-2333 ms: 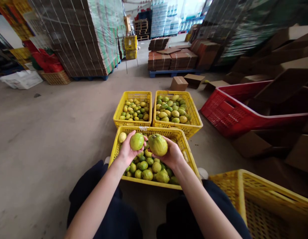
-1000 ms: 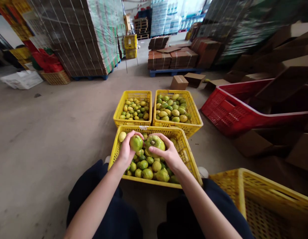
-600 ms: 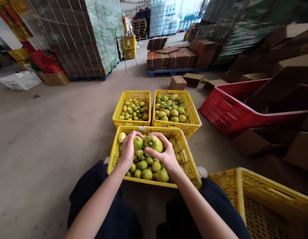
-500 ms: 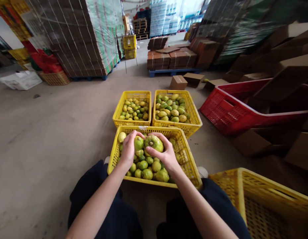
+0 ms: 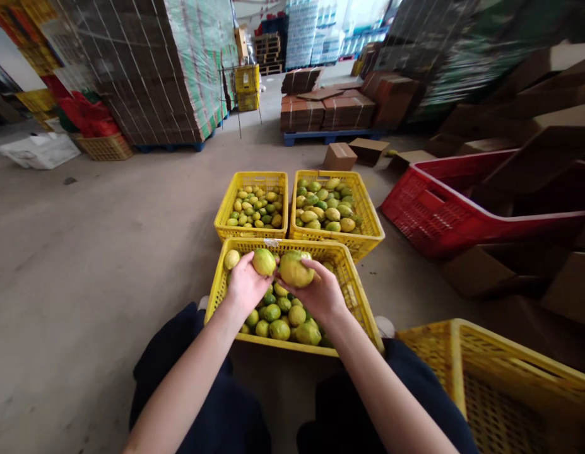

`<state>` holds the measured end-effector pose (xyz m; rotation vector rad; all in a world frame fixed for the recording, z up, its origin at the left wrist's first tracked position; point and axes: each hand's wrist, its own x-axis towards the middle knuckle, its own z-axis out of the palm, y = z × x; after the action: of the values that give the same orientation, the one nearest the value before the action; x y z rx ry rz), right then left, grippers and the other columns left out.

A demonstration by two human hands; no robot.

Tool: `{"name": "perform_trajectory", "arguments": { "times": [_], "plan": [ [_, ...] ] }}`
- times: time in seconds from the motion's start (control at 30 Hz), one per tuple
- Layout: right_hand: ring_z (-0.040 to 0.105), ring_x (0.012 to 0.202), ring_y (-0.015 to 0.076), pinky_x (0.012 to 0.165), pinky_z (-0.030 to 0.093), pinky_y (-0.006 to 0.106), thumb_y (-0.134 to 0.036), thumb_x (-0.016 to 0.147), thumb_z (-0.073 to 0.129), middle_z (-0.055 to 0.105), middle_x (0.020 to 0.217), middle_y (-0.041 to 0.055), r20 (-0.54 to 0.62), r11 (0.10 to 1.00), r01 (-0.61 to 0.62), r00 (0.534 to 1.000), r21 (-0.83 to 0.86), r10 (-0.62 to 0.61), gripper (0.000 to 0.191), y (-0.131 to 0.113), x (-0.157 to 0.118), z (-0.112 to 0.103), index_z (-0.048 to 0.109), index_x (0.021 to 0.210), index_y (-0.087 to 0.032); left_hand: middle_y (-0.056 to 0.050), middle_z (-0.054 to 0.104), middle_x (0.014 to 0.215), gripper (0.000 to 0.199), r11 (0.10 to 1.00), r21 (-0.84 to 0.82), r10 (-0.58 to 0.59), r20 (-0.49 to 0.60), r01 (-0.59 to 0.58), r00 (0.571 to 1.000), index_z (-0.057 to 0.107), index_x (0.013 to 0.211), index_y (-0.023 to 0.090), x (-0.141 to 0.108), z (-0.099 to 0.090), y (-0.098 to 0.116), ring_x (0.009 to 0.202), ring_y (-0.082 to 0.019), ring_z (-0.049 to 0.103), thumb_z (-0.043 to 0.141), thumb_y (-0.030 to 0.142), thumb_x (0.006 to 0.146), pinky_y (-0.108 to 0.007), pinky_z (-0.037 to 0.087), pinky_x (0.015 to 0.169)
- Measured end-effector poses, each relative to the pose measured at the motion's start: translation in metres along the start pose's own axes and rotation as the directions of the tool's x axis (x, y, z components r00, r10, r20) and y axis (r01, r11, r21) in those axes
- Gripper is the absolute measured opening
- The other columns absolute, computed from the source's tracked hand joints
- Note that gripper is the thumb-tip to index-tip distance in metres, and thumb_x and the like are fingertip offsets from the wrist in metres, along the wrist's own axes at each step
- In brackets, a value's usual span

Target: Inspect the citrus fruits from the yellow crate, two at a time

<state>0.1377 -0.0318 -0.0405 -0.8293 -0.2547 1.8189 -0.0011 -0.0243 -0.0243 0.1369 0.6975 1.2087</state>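
Above the near yellow crate (image 5: 363,315), my left hand (image 5: 245,284) holds a smaller yellow-green fruit (image 5: 264,261) on its palm and fingers. My right hand (image 5: 323,290) grips a larger green-yellow fruit (image 5: 295,270), thumb on top and fingers beneath. The two fruits are side by side with a small gap. Several green and yellow fruits (image 5: 279,329) lie in the crate below my hands.
Beyond stand two yellow crates of fruit, one at left (image 5: 226,217) and one at right (image 5: 368,221). A red crate (image 5: 425,205) with cardboard is at right. Another yellow crate (image 5: 457,353) is at lower right. Cardboard stacks (image 5: 349,110) sit on a blue pallet.
Both hands have rolled palm-up, turning the fruits so that other sides show. The left hand's fingers have moved from over its fruit to beneath it. The crates have stayed in place.
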Motion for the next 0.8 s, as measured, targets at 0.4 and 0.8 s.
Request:
{"name": "perform_trajectory", "arguments": {
  "times": [0.4,0.8],
  "plan": [
    [0.066,0.064,0.0191,0.063,0.057,0.036,-0.025,0.079,0.053,0.069,0.073,0.0072,0.002,0.991,-0.097,0.995,0.093,0.098,0.015,-0.001,0.003,-0.003,0.059,0.088,-0.014,-0.011,0.063,0.087,0.029,0.987,-0.107,-0.104,0.113,0.116,0.988,0.059,0.093,0.008,0.003,-0.006,-0.001,0.078,-0.016,0.062,0.043,0.031,0.088,-0.026,0.053,0.07],
    [0.066,0.077,0.0237,0.062,0.055,0.032,-0.034,0.071,0.056,0.069,0.086,0.0137,0.249,0.98,-0.028,0.968,0.195,-0.022,0.032,-0.005,-0.003,-0.003,0.062,0.093,-0.011,-0.009,0.063,0.083,0.025,0.965,-0.206,-0.114,0.223,0.161,0.968,0.059,0.09,0.009,-0.01,-0.008,0.004,0.068,-0.012,0.06,0.046,0.029,0.081,-0.019,0.051,0.059]
  ]
}}
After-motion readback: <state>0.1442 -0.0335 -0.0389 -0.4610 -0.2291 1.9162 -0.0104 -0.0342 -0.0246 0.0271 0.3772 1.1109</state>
